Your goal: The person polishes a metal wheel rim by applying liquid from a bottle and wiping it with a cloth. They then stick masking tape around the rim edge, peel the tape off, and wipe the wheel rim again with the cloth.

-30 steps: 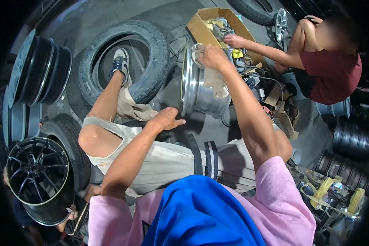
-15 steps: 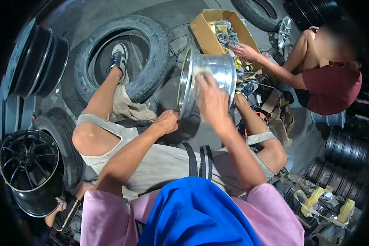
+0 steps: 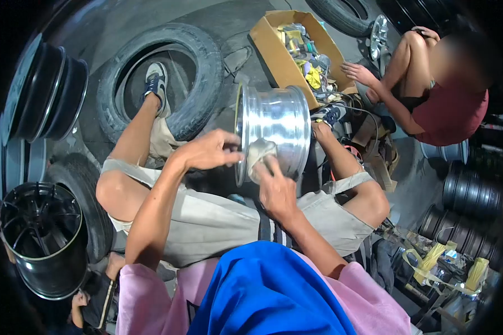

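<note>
The right hand [image 3: 278, 192] holds a bunched pale cloth [image 3: 262, 153] between its bent fingers, against the near side of the silver wheel rim [image 3: 279, 114]. The left hand [image 3: 209, 149] has its fingers apart and half bent beside the rim's left edge; whether the fingertips touch it, I cannot tell. The rim is between the person's legs, lying on its round side.

In my judgement, the rim could roll or turn, because its shape is round and the left hand seems not to grip it firmly. The cloth could also slip on such smooth metal, and then the knuckles might strike the edge.

The barrel is shiny, with mirror-like streaks of light; the cloth looks soft and creased. Beyond, the tyre [image 3: 208, 84] shows dull, greyish rubber, and the box [image 3: 271, 53] is of plain brown cardboard.
</note>
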Demonstrator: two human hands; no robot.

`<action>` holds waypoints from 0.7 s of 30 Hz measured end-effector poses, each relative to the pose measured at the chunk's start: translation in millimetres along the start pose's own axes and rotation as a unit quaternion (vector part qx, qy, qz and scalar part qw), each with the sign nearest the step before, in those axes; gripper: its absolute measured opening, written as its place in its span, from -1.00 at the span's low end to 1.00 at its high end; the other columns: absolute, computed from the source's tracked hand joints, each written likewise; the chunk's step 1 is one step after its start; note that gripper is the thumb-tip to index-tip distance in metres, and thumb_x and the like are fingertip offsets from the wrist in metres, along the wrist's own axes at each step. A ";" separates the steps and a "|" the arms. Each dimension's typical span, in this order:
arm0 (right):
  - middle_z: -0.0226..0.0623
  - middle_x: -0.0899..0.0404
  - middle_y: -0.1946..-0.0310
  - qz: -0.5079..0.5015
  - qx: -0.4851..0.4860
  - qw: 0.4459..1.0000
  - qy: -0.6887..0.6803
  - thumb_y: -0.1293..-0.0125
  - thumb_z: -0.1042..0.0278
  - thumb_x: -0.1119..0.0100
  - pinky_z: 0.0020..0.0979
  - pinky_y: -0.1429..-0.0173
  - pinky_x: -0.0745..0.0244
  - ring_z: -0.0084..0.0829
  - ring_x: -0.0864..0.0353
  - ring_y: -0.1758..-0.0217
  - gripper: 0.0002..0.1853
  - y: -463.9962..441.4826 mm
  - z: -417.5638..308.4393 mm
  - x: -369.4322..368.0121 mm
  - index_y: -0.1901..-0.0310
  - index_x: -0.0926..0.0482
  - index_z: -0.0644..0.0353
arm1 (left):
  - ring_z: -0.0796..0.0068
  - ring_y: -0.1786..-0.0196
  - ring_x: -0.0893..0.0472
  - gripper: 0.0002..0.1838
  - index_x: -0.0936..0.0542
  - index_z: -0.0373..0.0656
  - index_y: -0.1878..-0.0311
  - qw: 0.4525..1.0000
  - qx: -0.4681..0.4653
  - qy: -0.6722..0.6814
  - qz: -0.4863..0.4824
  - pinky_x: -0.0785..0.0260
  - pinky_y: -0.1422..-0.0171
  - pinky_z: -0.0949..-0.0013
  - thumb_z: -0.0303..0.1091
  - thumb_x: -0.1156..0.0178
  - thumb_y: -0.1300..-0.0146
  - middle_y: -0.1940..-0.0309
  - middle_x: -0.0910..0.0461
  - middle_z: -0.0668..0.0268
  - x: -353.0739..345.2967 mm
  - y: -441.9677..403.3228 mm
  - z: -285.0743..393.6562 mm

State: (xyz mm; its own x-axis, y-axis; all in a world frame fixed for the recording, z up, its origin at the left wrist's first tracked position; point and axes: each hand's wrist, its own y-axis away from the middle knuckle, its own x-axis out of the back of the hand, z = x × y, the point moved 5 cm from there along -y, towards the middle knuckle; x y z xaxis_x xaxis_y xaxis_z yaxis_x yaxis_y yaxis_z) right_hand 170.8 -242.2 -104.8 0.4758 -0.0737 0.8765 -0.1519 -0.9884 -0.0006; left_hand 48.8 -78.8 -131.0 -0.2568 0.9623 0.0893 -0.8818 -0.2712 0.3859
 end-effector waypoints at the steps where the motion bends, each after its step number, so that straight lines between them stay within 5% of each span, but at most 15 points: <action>1: -0.07 -0.53 -0.28 0.005 0.001 1.000 -0.003 -0.23 0.57 -0.14 0.06 0.20 -0.70 0.14 -0.77 0.30 -0.47 1.0 3.3 0.8 -0.26 -0.58 -0.01 | 0.57 0.32 -0.59 -0.55 -0.70 -0.33 -0.11 0.994 0.010 -0.105 -0.037 -0.44 0.18 0.38 -0.16 -0.41 -0.34 0.33 -0.69 0.29 -2.4 2.6 2.4; 5: 0.00 -0.57 -0.22 0.010 0.021 0.999 0.031 -0.26 0.52 -0.15 0.02 0.19 -0.71 0.12 -0.76 0.28 -0.57 -74.4 8.6 25.0 -0.18 -0.61 0.05 | 0.48 0.38 -0.66 -0.62 -0.73 -0.34 -0.01 0.975 0.039 -0.215 -0.044 -0.49 0.21 0.30 -0.16 -0.39 -0.37 0.45 -0.71 0.16 -22.3 2.3 -3.2; 7: 0.09 -0.68 -0.06 0.020 0.076 0.995 0.064 -0.28 0.41 -0.17 0.04 0.06 -0.72 0.13 -0.77 0.15 -0.67 -151.9 42.9 12.5 -0.07 -0.67 0.10 | 0.46 0.39 -0.69 -0.66 -0.74 -0.33 0.10 0.994 0.017 -0.104 0.018 -0.50 0.26 0.27 -0.16 -0.36 -0.41 0.50 -0.70 0.15 -18.0 -3.8 -12.0; 8: 0.10 -0.74 0.15 -0.070 0.037 0.992 0.099 -0.27 0.35 -0.17 0.06 -0.03 -0.69 0.12 -0.77 0.07 -0.72 -192.2 45.8 19.0 0.02 -0.74 0.11 | 0.50 0.45 -0.61 -0.63 -0.71 -0.35 0.20 0.994 -0.013 -0.097 0.056 -0.45 0.30 0.27 -0.14 -0.31 -0.46 0.54 -0.65 0.17 -12.2 -5.7 -8.4; 11: 0.09 -0.75 0.24 -0.081 0.032 0.989 0.122 -0.27 0.30 -0.18 0.04 -0.09 -0.68 0.10 -0.77 0.03 -0.75 -260.2 71.5 -2.3 0.10 -0.78 0.11 | 0.51 0.45 -0.43 -0.57 -0.62 -0.37 0.27 0.974 -0.020 -0.155 0.162 -0.35 0.28 0.25 -0.11 -0.22 -0.53 0.60 -0.49 0.25 12.8 -12.9 16.1; 14: 0.06 -0.73 0.07 0.043 0.026 0.995 0.083 -0.25 0.36 -0.21 0.06 -0.07 -0.66 0.09 -0.77 0.07 -0.66 -242.6 62.2 14.3 -0.06 -0.73 0.08 | 0.52 0.37 -0.48 -0.59 -0.66 -0.38 0.18 0.954 -0.072 -0.110 0.268 -0.39 0.20 0.27 -0.13 -0.20 -0.54 0.52 -0.58 0.23 28.1 -32.2 10.9; 16: 0.05 -0.66 -0.11 0.114 0.052 0.991 0.047 -0.21 0.46 -0.22 0.06 -0.02 -0.66 0.10 -0.76 0.11 -0.56 -175.9 46.2 14.1 -0.16 -0.67 0.07 | 0.58 0.27 -0.54 -0.62 -0.66 -0.41 -0.15 0.980 -0.028 -0.032 0.196 -0.43 0.13 0.37 -0.27 -0.19 -0.49 0.26 -0.72 0.33 33.9 -44.5 -3.7; 18: 0.00 -0.57 -0.27 0.182 0.092 0.978 0.028 -0.14 0.61 -0.22 -0.01 0.12 -0.70 0.10 -0.77 0.21 -0.44 -99.3 28.6 4.2 -0.23 -0.59 0.07 | 0.59 0.19 -0.58 -0.60 -0.63 -0.40 -0.22 0.976 -0.039 -0.006 0.214 -0.46 0.05 0.40 -0.36 -0.18 -0.43 0.13 -0.73 0.29 40.3 -52.2 -16.4; 21: -0.09 -0.52 -0.32 0.030 0.010 0.999 0.028 -0.17 0.61 -0.19 -0.07 0.28 -0.71 0.03 -0.78 0.35 -0.48 -22.6 35.0 -48.6 -0.20 -0.59 0.05 | 0.56 0.08 -0.62 -0.56 -0.60 -0.40 -0.27 0.984 0.021 -0.006 0.178 -0.47 -0.07 0.42 -0.41 -0.20 -0.38 0.00 -0.72 0.19 37.1 -40.5 14.4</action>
State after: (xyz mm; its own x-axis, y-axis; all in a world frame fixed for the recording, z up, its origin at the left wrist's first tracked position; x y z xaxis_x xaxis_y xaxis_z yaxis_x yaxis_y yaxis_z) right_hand 181.4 -221.0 -164.2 0.4176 -0.1268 0.8998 -0.1610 -0.9849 -0.0641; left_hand 80.6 -31.8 -130.1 -0.5421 0.8062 0.2371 -0.7188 -0.5910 0.3660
